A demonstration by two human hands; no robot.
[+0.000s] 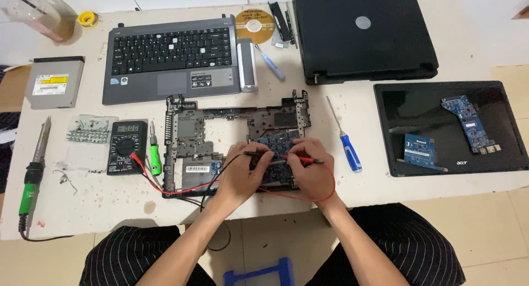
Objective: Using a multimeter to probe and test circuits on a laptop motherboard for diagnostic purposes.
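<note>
Bare tabletop [88, 206] at lower left and a strip at lower right of centre beside the blue screwdriver [346, 140] allow passage, whereas the multimeter [127, 147], its red lead [182, 191] and the laptop frame [190, 143] obstruct the middle.

Probably repair workbench, multimeter [126, 146], soldering iron [33, 167], dismantled laptops [237, 143]

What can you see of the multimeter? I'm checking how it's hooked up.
The multimeter is a black handheld unit with a grey display at the top and a round dial below it. It lies flat on the table, left of the laptop frame. Red and black leads run from its bottom to the probes in the left hand and right hand.
</note>
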